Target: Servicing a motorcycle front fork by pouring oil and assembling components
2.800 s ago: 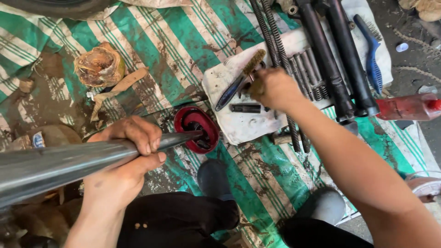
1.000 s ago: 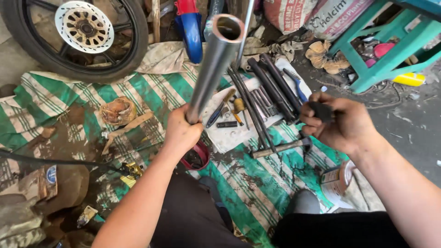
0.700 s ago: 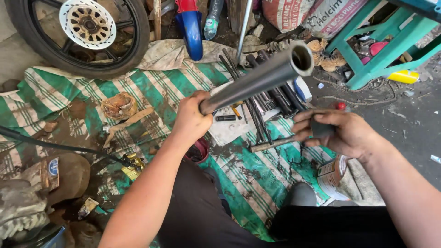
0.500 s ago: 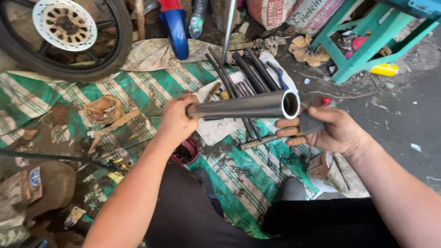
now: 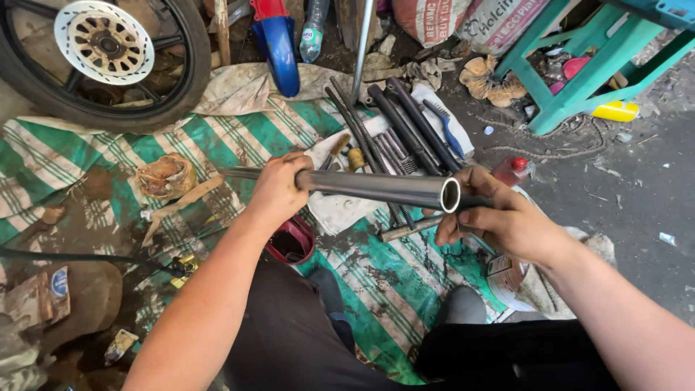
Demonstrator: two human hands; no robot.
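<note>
In the head view, the left hand (image 5: 279, 190) is clenched around a long grey metal tube (image 5: 369, 187) at the middle of the frame, holding it nearly level with its open end (image 5: 451, 195) turned toward the camera. The right hand (image 5: 507, 221), just right of centre, is closed on a small dark part (image 5: 474, 203) pressed right at that open end; what the part is cannot be told, since the fingers hide most of it. Below the tube lies a green-and-white striped tarp (image 5: 217, 137) on the floor, with a white rag (image 5: 340, 210) carrying dark rods and coil springs (image 5: 391, 130) in the upper middle. A red cup (image 5: 289, 242) sits below the left hand. A blue brush (image 5: 443, 130) lies beside the rods, a red-capped bottle (image 5: 510, 170) just above the right hand. A wheel with a brake disc (image 5: 105, 43) fills the upper left, a blue fender (image 5: 279, 47) stands at top centre, and a green stool (image 5: 579, 76) is in the upper right. The step in hand looks like fitting the dark part into the tube's mouth; the next move seems to call for keeping the tube steady and the part lined up squarely with the bore.
</note>
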